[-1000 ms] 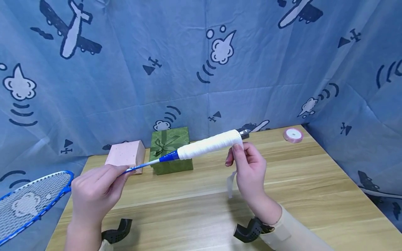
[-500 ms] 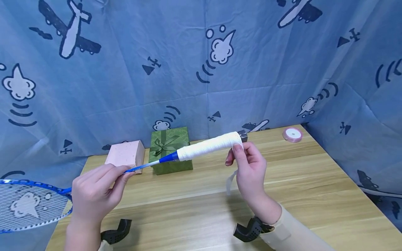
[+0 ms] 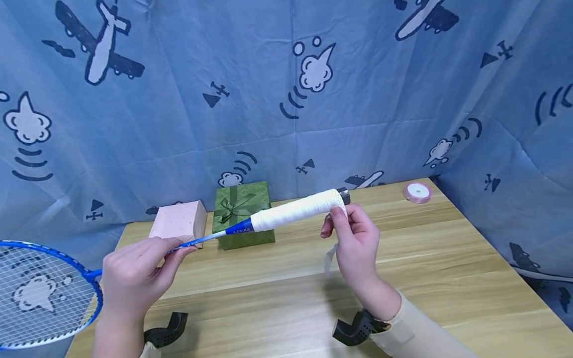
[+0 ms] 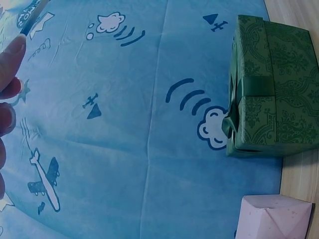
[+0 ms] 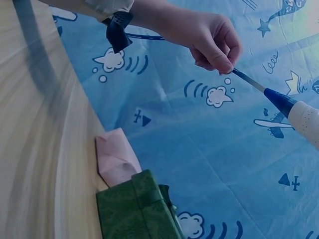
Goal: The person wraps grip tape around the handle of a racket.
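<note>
A blue and white badminton racket [image 3: 239, 227] is held up over the table, its strung head at the far left of the head view. My left hand [image 3: 134, 273] pinches the thin shaft between thumb and fingers. White perforated grip tape [image 3: 297, 211] is wound in overlapping turns along the handle, and the dark butt end [image 3: 344, 196] still shows past it. My right hand [image 3: 355, 243] pinches the tape near the butt, and a loose tail [image 3: 330, 258] hangs below the fingers. The right wrist view shows the left hand on the shaft [image 5: 249, 79].
Behind the racket stand a green gift box [image 3: 245, 239] with a bow and a pale pink box [image 3: 178, 219]. A pink-edged ribbon roll [image 3: 417, 192] lies at the back right of the wooden table [image 3: 438, 278]. A blue patterned curtain [image 3: 250, 99] hangs behind.
The racket has turned about its shaft, so its head shows at a different angle. The tape end by the butt has shifted slightly. Both hands stay nearly in place.
</note>
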Motion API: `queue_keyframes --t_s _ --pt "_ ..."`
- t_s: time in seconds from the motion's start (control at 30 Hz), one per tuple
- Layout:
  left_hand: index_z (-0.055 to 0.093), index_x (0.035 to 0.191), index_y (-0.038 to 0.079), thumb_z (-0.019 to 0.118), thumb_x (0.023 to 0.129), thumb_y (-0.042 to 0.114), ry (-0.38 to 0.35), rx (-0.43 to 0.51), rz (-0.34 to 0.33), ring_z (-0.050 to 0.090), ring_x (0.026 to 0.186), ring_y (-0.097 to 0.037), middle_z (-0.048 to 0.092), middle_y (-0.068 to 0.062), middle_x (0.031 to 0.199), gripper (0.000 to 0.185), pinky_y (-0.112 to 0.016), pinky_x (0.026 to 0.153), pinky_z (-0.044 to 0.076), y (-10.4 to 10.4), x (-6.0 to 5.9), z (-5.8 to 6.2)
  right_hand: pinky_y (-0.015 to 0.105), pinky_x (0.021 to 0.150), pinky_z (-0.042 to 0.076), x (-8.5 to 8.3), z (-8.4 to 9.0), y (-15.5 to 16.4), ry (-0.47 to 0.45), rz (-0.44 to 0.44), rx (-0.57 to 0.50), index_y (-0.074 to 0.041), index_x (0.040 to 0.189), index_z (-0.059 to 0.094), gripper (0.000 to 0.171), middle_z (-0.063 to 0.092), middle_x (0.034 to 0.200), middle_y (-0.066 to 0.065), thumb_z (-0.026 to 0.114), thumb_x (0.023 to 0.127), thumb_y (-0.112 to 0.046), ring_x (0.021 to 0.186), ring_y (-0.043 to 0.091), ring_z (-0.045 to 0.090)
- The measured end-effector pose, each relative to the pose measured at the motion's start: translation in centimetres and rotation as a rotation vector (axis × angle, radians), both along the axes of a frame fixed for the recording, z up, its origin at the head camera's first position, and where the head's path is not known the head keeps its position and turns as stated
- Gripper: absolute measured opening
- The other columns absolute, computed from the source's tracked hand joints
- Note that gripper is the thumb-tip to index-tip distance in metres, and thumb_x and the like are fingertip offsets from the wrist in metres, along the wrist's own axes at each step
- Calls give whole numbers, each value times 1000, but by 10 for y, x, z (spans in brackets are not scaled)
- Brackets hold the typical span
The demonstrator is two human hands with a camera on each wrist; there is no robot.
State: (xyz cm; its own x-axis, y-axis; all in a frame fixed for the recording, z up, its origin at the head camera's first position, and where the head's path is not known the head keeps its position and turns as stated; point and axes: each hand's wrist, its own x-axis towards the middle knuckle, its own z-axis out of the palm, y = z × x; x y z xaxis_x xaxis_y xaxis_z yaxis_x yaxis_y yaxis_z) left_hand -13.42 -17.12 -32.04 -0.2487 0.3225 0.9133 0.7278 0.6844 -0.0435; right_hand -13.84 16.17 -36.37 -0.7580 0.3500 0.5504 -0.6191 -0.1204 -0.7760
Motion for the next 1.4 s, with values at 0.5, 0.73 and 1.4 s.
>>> queue_keyframes --t_s 0.5,0.73,1.4 --pt "71 72 11 63 103 44 -33 -8 37 27 45 1 54 8 55 47 -19 40 19 0 0 -2 21 57 54 1 -1 0 17 32 -8 14 80 52 26 63 66 3 57 102 3 57 12 59" --pt "72 72 10 64 102 47 -24 4 78 27 46 0 53 8 53 48 -21 40 19 1 2 -1 22 57 55 2 1 -1 11 51 -12 16 82 52 24 64 68 3 57 102 3 58 13 60" --pt "75 80 10 62 104 40 -97 -31 -8 38 47 0 64 6 62 41 -16 43 28 -8 -2 -7 23 57 54 -1 0 1 -18 38 -2 14 79 53 29 62 67 4 59 103 -1 57 14 58"
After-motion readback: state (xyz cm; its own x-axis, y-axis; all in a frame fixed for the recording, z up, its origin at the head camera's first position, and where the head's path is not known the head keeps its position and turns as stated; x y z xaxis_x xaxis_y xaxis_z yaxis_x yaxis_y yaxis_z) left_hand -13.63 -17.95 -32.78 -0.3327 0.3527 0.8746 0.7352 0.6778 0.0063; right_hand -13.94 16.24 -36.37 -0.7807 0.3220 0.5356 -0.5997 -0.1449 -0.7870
